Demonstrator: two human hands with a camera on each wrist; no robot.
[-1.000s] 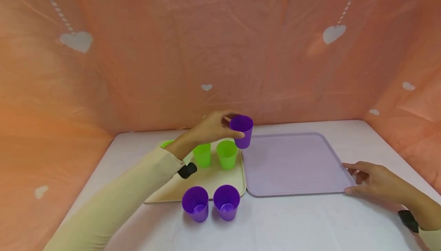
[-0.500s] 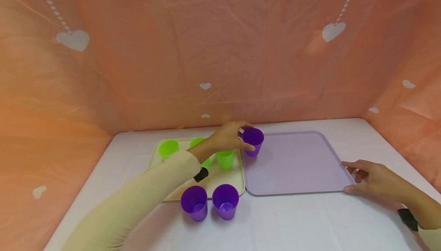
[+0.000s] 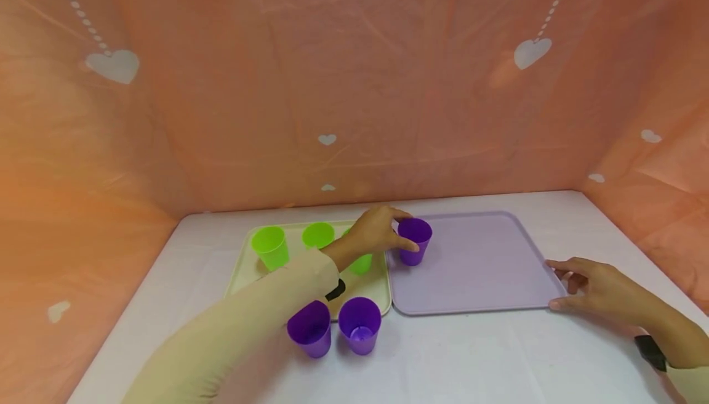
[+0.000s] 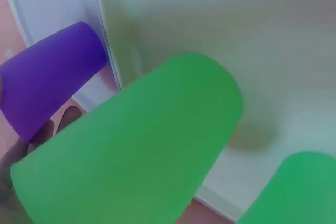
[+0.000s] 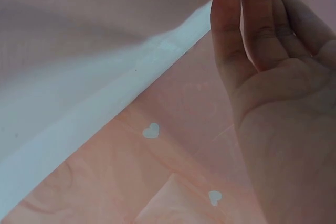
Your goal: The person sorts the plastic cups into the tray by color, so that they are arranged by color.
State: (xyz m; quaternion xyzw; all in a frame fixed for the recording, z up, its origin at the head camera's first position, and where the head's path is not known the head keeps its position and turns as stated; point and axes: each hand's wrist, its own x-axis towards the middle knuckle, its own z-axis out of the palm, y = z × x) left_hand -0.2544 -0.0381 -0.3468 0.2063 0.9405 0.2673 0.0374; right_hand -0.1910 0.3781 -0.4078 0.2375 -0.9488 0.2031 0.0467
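Note:
My left hand (image 3: 378, 230) holds a purple cup (image 3: 414, 245) upright by its sides, at the left end of the lavender tray (image 3: 471, 268). In the left wrist view the purple cup (image 4: 52, 77) is low over or on the tray; contact is hard to tell. Beside it a green cup (image 4: 136, 140) fills much of that view. At the tray's right edge, my right hand (image 3: 604, 290) grips the near corner between thumb and fingers. In the right wrist view the right hand (image 5: 283, 93) has its fingertips partly cut off at the top.
A cream tray (image 3: 238, 278) on the left bears a green cup (image 3: 271, 250), another green cup (image 3: 318, 235) and a third, partly behind the left hand. In front stand two purple cups, the left one (image 3: 311, 333) partly covered by the sleeve, the right one (image 3: 360, 330) in full view.
My left hand has carried the purple cup rightward and down, from above the trays' meeting edges to the lavender tray's left end. The right hand stays at the tray's corner.

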